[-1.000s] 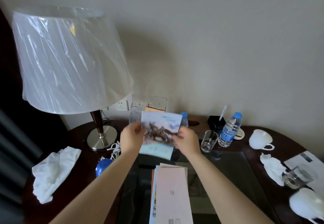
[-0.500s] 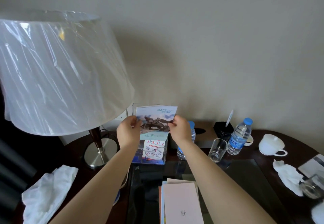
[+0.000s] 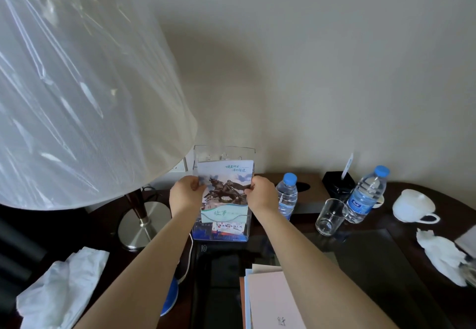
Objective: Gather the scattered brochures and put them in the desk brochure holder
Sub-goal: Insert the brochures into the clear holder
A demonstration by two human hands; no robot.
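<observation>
A clear acrylic brochure holder (image 3: 224,152) stands at the back of the dark desk, against the wall. A blue-and-white brochure with a statue picture (image 3: 225,187) stands upright in it, its lower part behind the holder's front wall. My left hand (image 3: 184,194) pinches the brochure's left edge and my right hand (image 3: 261,193) pinches its right edge. Another printed sheet shows low in the holder. A stack of brochures with a pale pink one on top (image 3: 270,300) lies on the desk's glass panel near me.
A big lamp with a plastic-wrapped shade (image 3: 77,92) crowds the left, its metal base (image 3: 143,223) beside the holder. Two water bottles (image 3: 287,194) (image 3: 367,193), a glass (image 3: 331,216), a white cup (image 3: 414,206) and crumpled tissues (image 3: 60,292) (image 3: 441,251) sit around.
Both hands carried the statue brochure up and away from me to the holder and lowered it into the slot. My view moved closer to the holder.
</observation>
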